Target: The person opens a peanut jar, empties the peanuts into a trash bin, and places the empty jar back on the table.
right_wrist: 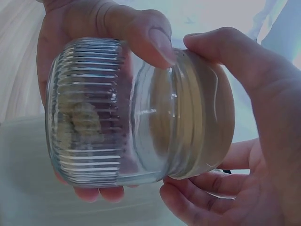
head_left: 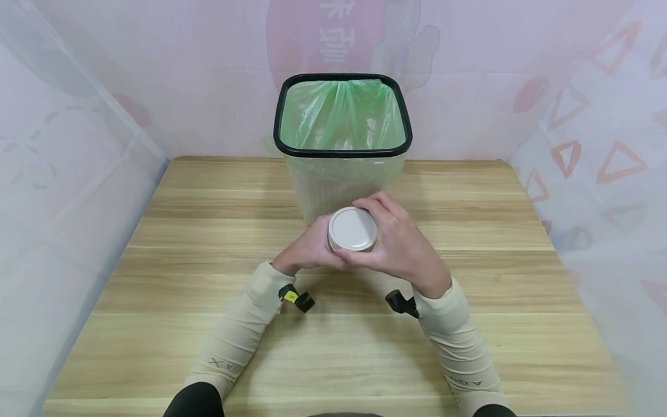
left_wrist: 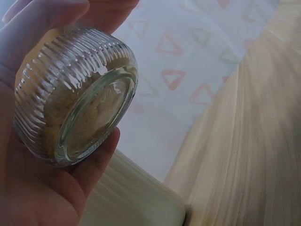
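A clear ribbed glass jar (right_wrist: 94, 155) with a white lid (head_left: 353, 229) is held above the table, in front of the bin. My left hand (head_left: 311, 243) grips the jar's body, its thumb and fingers around the glass. From the right, my right hand (head_left: 403, 243) holds the lid between thumb and fingers, as the right wrist view shows. Through the glass, a pale brownish lump (right_wrist: 84, 117) is visible inside; its kind is unclear. The jar's round base (left_wrist: 96, 115) faces the left wrist camera.
Behind the hands stands a translucent bin with a black rim (head_left: 341, 153), lined with a green plastic bag (head_left: 339, 113). The wooden table (head_left: 208, 231) extends to both sides. Printed pale sheets (head_left: 219, 87) enclose its back and sides.
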A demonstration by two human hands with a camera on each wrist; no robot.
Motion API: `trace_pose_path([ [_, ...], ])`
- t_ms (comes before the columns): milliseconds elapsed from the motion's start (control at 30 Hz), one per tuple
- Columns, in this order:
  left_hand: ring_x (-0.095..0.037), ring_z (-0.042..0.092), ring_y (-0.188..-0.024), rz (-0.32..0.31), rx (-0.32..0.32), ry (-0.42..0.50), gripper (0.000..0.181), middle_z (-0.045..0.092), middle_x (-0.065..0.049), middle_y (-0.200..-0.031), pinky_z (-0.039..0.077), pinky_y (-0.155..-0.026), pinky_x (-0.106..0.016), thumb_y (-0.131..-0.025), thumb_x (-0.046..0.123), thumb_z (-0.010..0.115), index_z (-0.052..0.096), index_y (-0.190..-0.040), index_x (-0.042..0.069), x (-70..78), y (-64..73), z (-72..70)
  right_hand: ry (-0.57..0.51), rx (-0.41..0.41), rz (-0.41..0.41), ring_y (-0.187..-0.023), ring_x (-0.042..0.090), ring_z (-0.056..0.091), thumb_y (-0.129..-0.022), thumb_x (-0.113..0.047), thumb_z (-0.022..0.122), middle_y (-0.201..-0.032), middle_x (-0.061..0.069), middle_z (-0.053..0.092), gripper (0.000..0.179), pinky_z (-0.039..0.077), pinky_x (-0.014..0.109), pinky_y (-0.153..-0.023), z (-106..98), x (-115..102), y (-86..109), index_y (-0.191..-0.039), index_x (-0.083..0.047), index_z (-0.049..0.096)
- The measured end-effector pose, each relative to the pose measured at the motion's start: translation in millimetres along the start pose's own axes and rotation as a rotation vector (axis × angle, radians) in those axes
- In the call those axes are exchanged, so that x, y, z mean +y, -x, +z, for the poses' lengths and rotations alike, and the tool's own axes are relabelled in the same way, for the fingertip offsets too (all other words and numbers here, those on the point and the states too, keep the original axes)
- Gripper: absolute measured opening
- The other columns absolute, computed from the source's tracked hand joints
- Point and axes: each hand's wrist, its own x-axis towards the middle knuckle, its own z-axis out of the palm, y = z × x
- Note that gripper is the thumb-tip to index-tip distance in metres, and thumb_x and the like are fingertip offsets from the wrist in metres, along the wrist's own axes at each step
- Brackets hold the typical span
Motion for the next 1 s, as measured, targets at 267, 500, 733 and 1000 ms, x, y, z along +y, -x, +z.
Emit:
trace_pose_path([
  [267, -0.026, 0.063, -0.123, -0.007, -0.003, -0.019, 0.091, 0.066, -0.014, -0.136, 0.050, -0.113, -0.046, -0.064, 0.014, 0.095, 0.053, -0.144, 0.003, -0.1, -1.2, 0.2, -0.010, 0.020, -0.009, -0.104, 0.021, 0.063, -0.071, -0.047, 0.093, -0.115, 0.007, 0.062, 0.074, 0.059, 0.039, -0.091, -1.7, 0.9, 0.5, -0.124, -0.003, 0.068],
  [500, -0.025, 0.064, -0.120, -0.009, -0.001, -0.034, 0.089, 0.068, -0.013, -0.134, 0.052, -0.110, -0.043, -0.064, 0.015, 0.095, 0.055, -0.143, 0.005, 1.0, -0.4, 0.5, -0.016, 0.032, -0.010, -0.105, 0.021, 0.063, -0.071, -0.047, 0.094, -0.115, 0.007, 0.062, 0.075, 0.059, 0.039, -0.091, -3.3, -0.7, 1.0, -0.125, -0.003, 0.068],
  [733, -0.023, 0.063, -0.122, -0.009, 0.000, -0.029, 0.093, 0.066, -0.010, -0.136, 0.051, -0.112, -0.042, -0.065, 0.015, 0.096, 0.054, -0.146, 0.007, 1.7, -0.3, -1.5, -0.023, 0.044, -0.012, -0.105, 0.021, 0.064, -0.070, -0.047, 0.095, -0.116, 0.007, 0.063, 0.076, 0.059, 0.039, -0.089, -6.1, 0.5, 1.6, -0.126, -0.003, 0.068],
  [1000, -0.022, 0.063, -0.122, 0.014, 0.013, -0.052, 0.085, 0.068, -0.008, -0.133, 0.050, -0.111, -0.041, -0.066, 0.014, 0.097, 0.057, -0.141, 0.008, 6.0, -0.6, -7.8, -0.012, 0.039, -0.012, -0.104, 0.022, 0.065, -0.071, -0.047, 0.094, -0.118, 0.008, 0.064, 0.076, 0.059, 0.039, -0.088, -8.8, 3.1, 1.7, -0.127, -0.003, 0.067],
])
